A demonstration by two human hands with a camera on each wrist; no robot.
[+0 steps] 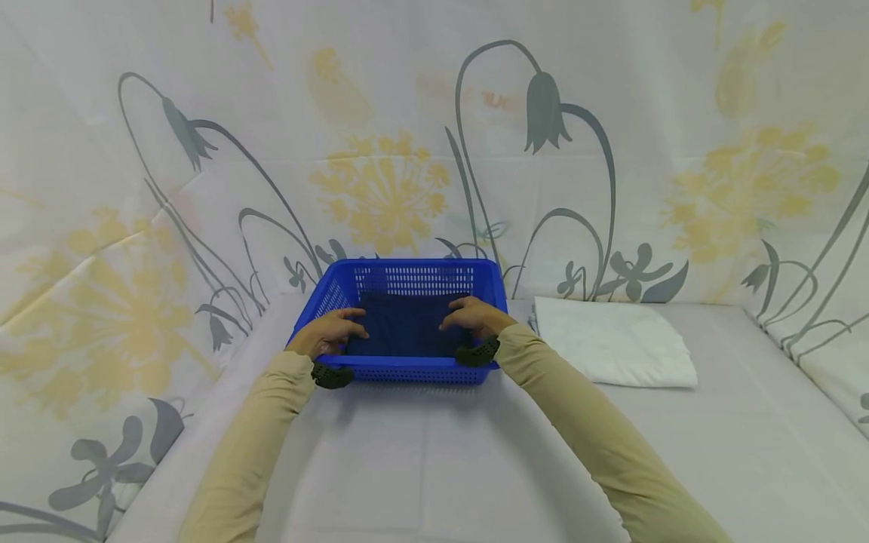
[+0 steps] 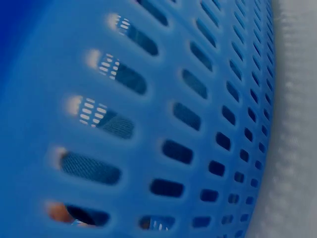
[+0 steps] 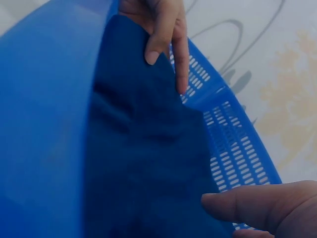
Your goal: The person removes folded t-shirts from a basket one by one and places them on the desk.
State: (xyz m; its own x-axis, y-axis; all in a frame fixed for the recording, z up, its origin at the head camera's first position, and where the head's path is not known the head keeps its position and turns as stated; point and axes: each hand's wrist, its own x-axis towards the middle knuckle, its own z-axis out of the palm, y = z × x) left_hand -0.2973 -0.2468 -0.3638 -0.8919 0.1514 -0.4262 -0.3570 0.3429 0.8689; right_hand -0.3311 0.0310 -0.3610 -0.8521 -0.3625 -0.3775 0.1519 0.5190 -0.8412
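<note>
A dark navy folded cloth (image 1: 407, 326) lies in a blue plastic basket (image 1: 394, 362) with slotted walls. My left hand (image 1: 333, 329) reaches over the basket's left side, its thumb on the cloth and a straight finger along the cloth's edge. At the other end, my right hand (image 1: 475, 315) has its thumb and forefinger apart, and its thumb (image 3: 233, 204) meets the cloth's edge in the right wrist view. The left wrist view mostly shows the basket's slotted wall (image 2: 173, 119). Parts of both hands' other fingers are hidden.
To the right of the basket, a folded white cloth (image 1: 611, 343) lies on the pale covered table (image 1: 421, 460). Behind stands a hanging sheet (image 1: 421, 90) with yellow and grey flower prints. Both wrists wear dark bands.
</note>
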